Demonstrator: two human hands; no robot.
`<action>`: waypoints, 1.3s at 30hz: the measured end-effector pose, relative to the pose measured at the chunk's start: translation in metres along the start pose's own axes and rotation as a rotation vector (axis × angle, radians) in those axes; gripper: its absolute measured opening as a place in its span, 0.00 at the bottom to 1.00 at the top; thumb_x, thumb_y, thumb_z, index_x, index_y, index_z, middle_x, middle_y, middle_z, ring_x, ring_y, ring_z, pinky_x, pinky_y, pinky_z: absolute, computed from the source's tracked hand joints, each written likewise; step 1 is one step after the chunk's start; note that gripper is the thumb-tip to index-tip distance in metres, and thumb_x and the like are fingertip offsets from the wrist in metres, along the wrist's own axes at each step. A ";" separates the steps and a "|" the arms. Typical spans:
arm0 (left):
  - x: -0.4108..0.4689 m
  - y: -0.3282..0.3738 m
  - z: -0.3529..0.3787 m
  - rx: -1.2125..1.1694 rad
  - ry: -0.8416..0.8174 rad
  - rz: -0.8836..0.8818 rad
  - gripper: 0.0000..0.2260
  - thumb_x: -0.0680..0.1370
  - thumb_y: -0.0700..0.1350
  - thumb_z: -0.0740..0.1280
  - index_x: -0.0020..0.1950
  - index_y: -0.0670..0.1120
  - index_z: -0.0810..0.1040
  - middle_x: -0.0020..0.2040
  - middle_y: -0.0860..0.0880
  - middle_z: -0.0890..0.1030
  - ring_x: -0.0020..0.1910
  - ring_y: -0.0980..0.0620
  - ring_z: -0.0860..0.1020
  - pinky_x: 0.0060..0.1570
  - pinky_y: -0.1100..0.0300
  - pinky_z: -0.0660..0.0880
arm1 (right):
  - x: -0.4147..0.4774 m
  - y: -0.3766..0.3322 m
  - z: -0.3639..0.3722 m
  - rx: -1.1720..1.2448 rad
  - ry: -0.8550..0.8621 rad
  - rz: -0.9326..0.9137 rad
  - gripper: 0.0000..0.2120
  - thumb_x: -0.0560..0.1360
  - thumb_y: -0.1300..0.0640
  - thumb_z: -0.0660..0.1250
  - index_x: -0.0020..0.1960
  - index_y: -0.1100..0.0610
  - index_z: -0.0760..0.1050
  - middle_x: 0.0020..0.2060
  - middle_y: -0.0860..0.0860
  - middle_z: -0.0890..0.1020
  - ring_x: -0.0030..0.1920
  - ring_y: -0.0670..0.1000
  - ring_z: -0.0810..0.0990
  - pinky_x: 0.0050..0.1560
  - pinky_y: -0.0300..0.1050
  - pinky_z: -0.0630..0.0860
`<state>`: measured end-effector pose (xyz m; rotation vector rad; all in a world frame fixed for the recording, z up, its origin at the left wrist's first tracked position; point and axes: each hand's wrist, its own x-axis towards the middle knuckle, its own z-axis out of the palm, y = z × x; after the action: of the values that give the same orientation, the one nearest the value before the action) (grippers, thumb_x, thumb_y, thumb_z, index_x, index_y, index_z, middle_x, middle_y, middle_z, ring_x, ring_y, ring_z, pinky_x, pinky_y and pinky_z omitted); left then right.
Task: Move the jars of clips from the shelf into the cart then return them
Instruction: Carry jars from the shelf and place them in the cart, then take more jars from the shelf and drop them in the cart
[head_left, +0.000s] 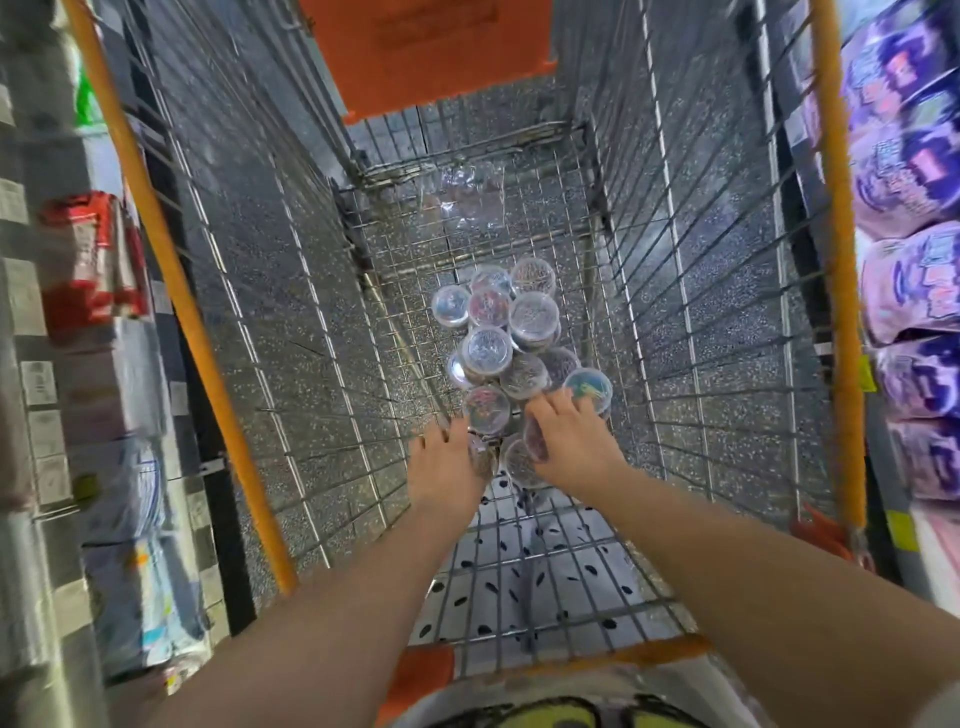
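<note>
Jars of clips — heaped on the cart floor; right hand spread over the nearest, left hand grip unclear — pulling one could topple the loose stack.

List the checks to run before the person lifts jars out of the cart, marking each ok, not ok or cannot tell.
1. Both hands at the pile: left hand and right hand are on the jars of clips: ok.
2. Firm grip on a jar: fingers partly hidden: cannot tell.
3. Lids shut on the jars seen from above: ok.
4. Pile steady: jars lie heaped, some tilted: not ok.
5. Arms clear of the wire walls of the shopping cart: ok.
</note>
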<state>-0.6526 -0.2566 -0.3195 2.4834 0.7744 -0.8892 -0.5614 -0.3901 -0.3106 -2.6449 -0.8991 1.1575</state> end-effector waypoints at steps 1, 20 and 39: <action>-0.001 -0.001 0.003 0.026 -0.010 -0.018 0.27 0.73 0.53 0.69 0.67 0.47 0.64 0.64 0.45 0.69 0.62 0.45 0.66 0.62 0.54 0.65 | 0.000 -0.001 0.002 -0.012 -0.011 -0.023 0.26 0.70 0.52 0.69 0.65 0.54 0.65 0.61 0.53 0.70 0.59 0.57 0.68 0.63 0.50 0.65; -0.007 0.013 -0.020 0.075 -0.019 0.111 0.20 0.73 0.54 0.68 0.62 0.49 0.72 0.58 0.47 0.74 0.57 0.47 0.73 0.56 0.52 0.73 | -0.019 -0.015 -0.015 -0.091 -0.041 -0.123 0.30 0.70 0.42 0.66 0.67 0.52 0.64 0.62 0.52 0.70 0.63 0.55 0.66 0.64 0.53 0.63; -0.180 0.120 -0.327 0.051 0.605 0.691 0.10 0.78 0.51 0.63 0.54 0.48 0.78 0.47 0.52 0.79 0.49 0.52 0.75 0.48 0.58 0.69 | -0.168 -0.052 -0.311 -0.003 0.562 -0.410 0.12 0.76 0.52 0.64 0.58 0.52 0.74 0.44 0.45 0.76 0.49 0.50 0.77 0.42 0.39 0.63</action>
<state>-0.5465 -0.2450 0.0576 2.7818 0.0031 0.0928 -0.4571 -0.4036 0.0306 -2.4057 -1.2186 0.2965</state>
